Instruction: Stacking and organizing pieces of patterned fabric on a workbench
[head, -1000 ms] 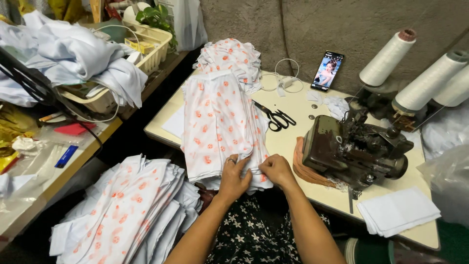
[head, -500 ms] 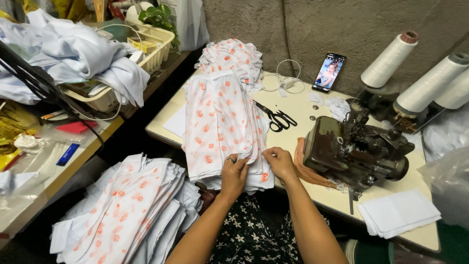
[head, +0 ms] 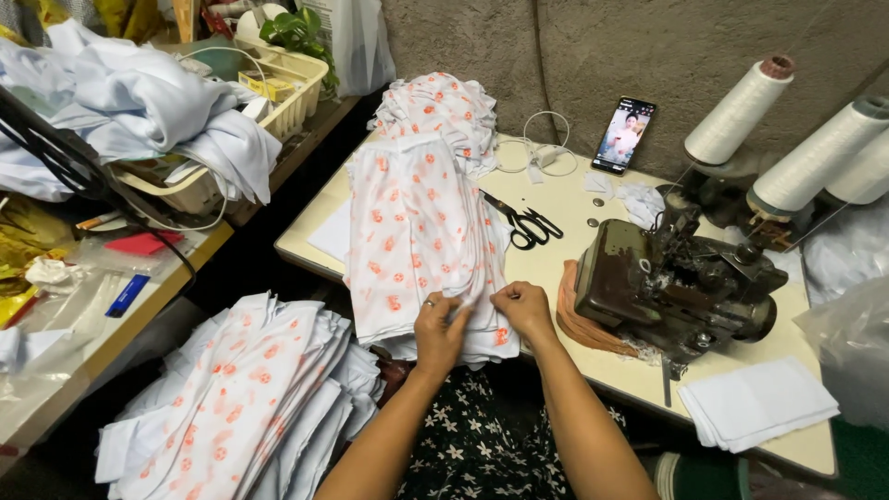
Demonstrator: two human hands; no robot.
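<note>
A tall stack of white fabric pieces with orange prints (head: pixel 417 222) lies along the cream table (head: pixel 574 208). My left hand (head: pixel 439 331) and my right hand (head: pixel 521 308) both pinch the near edge of the top piece, fingers closed on the cloth, close together at the table's front. A dark, worn sewing machine (head: pixel 676 282) stands just right of my right hand, with an orange cloth (head: pixel 579 319) under its base.
Black scissors (head: pixel 523 224), a phone (head: pixel 623 135) propped on the wall and a white cable lie behind. Three white thread cones (head: pixel 741 111) stand at the right. Folded white pieces (head: pixel 759 407) sit front right. Another printed fabric pile (head: pixel 250 398) lies lower left, beside a cluttered bench.
Both hands have stayed at the near edge of the stack, shifting only slightly. The fabric edge has barely moved.
</note>
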